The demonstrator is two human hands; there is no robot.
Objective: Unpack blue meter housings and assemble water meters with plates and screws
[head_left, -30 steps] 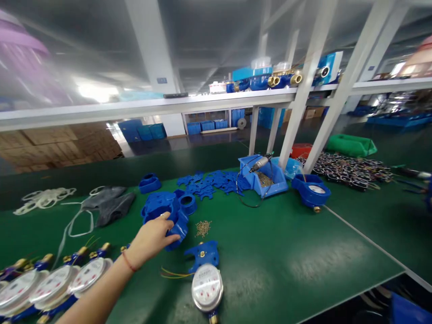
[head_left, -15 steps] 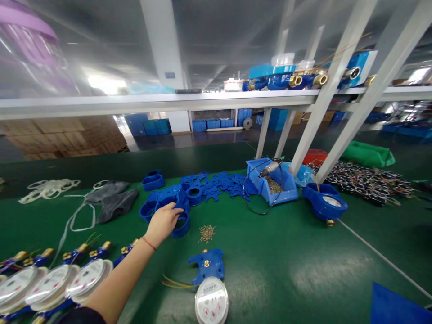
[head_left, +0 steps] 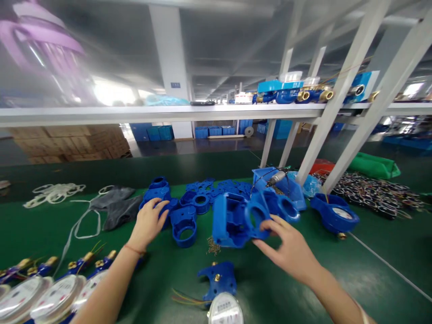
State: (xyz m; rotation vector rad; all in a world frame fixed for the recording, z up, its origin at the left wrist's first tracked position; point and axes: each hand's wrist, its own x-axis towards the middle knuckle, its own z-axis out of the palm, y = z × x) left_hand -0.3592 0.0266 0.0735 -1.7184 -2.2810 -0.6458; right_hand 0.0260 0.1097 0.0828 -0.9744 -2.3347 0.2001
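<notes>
My right hand [head_left: 286,245] grips the rim of a blue plastic meter housing [head_left: 221,220], raised over the bench with its hollow side and round opening showing. Just behind it is another blue housing [head_left: 287,208], blurred; whether it is also held I cannot tell. My left hand [head_left: 148,222], fingers apart, reaches over a cluster of blue housings [head_left: 158,191]; its fingertips are at them. Between the hands sits a blue housing with a ring [head_left: 185,231]. In front are a small pile of screws [head_left: 213,245], a blue bracket plate [head_left: 221,279] and a round water meter dial [head_left: 225,310].
Several meters [head_left: 56,294] line the left front. Grey cloth [head_left: 121,209] lies behind them. Flat blue plates [head_left: 232,188], a blue bin [head_left: 297,191] with an electric screwdriver [head_left: 276,178], and a finished-looking meter [head_left: 332,213] stand farther back. Slanted white posts [head_left: 344,99] carry a shelf [head_left: 219,109].
My right hand has come into view with a blue housing. My left hand has moved left from the front housings to those behind. The view has tilted slightly up.
</notes>
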